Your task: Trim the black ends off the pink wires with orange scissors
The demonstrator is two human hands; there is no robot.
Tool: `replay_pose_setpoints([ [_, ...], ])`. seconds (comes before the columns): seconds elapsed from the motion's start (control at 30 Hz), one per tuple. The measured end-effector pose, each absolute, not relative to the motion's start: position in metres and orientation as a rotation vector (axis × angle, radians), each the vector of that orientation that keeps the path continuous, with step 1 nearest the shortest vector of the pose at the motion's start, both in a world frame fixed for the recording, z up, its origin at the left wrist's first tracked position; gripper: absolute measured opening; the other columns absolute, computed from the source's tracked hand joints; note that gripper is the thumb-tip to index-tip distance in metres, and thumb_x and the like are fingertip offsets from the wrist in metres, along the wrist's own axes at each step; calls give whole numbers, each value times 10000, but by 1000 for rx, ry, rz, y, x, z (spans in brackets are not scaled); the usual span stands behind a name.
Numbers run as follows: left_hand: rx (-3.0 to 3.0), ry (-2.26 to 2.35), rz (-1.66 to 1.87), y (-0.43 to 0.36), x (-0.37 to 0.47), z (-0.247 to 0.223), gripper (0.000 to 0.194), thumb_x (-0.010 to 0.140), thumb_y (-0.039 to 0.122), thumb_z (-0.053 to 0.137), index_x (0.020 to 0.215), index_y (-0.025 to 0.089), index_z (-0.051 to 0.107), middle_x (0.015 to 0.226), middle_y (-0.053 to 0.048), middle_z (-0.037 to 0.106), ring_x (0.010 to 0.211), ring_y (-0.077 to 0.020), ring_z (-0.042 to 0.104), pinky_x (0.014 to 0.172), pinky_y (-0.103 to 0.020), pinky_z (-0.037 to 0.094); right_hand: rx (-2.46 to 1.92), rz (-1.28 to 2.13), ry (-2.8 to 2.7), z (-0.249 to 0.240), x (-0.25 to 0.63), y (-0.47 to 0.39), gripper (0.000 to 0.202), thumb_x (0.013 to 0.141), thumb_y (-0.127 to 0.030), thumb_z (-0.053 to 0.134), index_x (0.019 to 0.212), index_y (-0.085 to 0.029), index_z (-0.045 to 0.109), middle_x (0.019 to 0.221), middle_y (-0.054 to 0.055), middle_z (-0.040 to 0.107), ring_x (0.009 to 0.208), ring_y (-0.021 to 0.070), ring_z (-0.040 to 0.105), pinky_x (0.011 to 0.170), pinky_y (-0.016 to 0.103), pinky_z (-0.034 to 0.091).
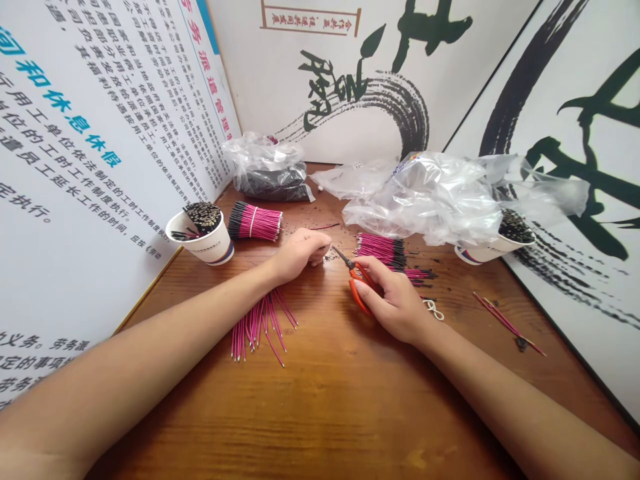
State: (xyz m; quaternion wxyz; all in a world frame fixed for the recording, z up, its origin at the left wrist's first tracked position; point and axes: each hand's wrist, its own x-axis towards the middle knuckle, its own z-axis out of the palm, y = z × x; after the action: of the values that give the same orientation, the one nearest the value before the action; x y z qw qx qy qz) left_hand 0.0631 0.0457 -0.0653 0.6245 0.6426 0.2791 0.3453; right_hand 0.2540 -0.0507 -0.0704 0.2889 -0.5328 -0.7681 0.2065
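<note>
My left hand [303,255] is closed over the middle of the wooden table, its thumb and fingers pinched together. What they hold, if anything, is too small or hidden to make out. My right hand [397,300] grips a pair of orange-handled scissors [352,267], whose dark blades point up and left towards my left fingertips. Between the hands lie small dark bits [330,255]. Loose pink wires with bare ends [260,327] fan out below my left wrist, partly under the forearm. Just beyond my right hand is a pile of pink wires with black ends [383,248].
A tied bundle of pink wires [257,222] lies beside a paper cup [210,247] of black-tipped wires. Plastic bags [273,173] [430,200] stand at the back, one partly over another cup [483,252]. White string [434,309] and stray wires [507,323] lie right. Printed panels [325,127] enclose the table.
</note>
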Motion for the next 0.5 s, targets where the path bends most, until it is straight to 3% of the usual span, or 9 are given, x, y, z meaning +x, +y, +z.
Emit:
replay_pose_setpoints([
  [0.2,1556,630,848,38,64,-65,430,803,359,504,477,202,272,458,63,239,444,-58,208,462,-243,179,-1386,539,-2041,-70,255,-51,265,948,-333,462,1161,-194,537,649,-51,519,576,127,499,580,240,348],
  [0.5,1708,670,773,38,65,-63,365,826,280,429,496,193,301,455,58,290,444,-62,242,453,-240,186,-1369,536,-2045,-71,255,-51,265,934,-330,495,1144,-181,554,661,-44,565,562,119,499,564,234,340],
])
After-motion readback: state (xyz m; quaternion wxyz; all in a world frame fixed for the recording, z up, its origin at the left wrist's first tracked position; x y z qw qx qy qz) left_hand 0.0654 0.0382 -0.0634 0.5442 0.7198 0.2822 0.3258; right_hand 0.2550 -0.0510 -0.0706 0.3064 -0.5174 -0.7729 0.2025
